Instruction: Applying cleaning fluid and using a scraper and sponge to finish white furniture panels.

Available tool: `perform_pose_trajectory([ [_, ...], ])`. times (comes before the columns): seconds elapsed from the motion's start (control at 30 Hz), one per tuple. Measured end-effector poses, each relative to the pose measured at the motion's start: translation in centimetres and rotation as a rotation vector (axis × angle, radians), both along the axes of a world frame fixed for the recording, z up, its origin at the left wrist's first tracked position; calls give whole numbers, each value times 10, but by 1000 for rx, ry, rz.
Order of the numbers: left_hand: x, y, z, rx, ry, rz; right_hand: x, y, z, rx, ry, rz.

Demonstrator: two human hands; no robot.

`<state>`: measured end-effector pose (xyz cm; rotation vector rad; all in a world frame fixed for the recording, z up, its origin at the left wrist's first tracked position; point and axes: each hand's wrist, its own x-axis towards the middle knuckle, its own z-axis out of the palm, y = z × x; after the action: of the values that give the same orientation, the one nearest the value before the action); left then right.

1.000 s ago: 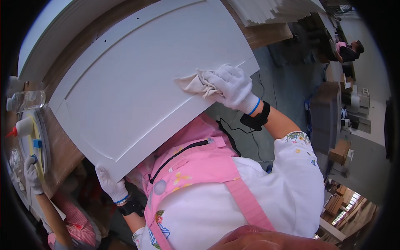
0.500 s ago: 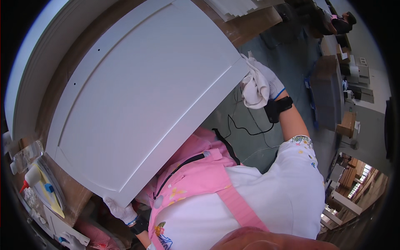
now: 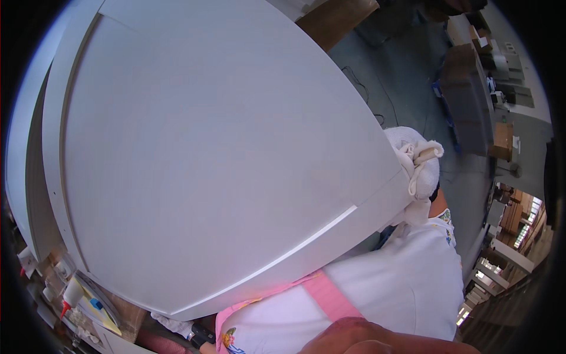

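Observation:
A large white cabinet door [image 3: 224, 153] with a raised frame around a recessed middle fills most of the head view, lifted close in front of me and tilted. My left hand [image 3: 172, 323], in a white knit glove, grips its lower left corner; the fingers are partly hidden beneath the edge. At the right end, my right hand [image 3: 407, 137], also gloved, is closed at the door's edge. Bunched in that same hand is a cream cloth [image 3: 425, 154]. The fingers behind the door do not show.
Down on the left, a white glue bottle with a red tip [image 3: 72, 295] stands near a yellow sheet [image 3: 106, 312] and clutter. A white panel [image 3: 29, 153] curves along the far left. Brown board [image 3: 336, 20] lies at the top. Cables cross the floor; a grey stack [image 3: 466, 97] stands right.
The door has come up off the bench, closer to me, and now covers more of the view. Both hands moved with it, the right one lower in the picture, still holding the cloth.

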<state>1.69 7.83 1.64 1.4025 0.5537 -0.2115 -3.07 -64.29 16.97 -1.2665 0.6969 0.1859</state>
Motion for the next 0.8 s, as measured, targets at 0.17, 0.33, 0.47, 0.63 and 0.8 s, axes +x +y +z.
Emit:
perform_pose_trajectory([
  [0.17, -16, 36, -29, 482, -121, -99, 2, 2, 10, -8, 8, 13],
  [0.33, 7, -31, 5, 90, -165, -147, 10, 2, -10, 22, 56, 16],
  [0.47, -13, 15, -13, 730, -168, -178, 16, 6, -49, 159, -62, -29],
  [0.63, 4, -33, 8, -174, -81, -21, 10, 0, -86, 60, -33, -17],
  [0.8, -1, 6, -16, -176, -42, 131, 20, 4, -95, 88, -34, -26],
])
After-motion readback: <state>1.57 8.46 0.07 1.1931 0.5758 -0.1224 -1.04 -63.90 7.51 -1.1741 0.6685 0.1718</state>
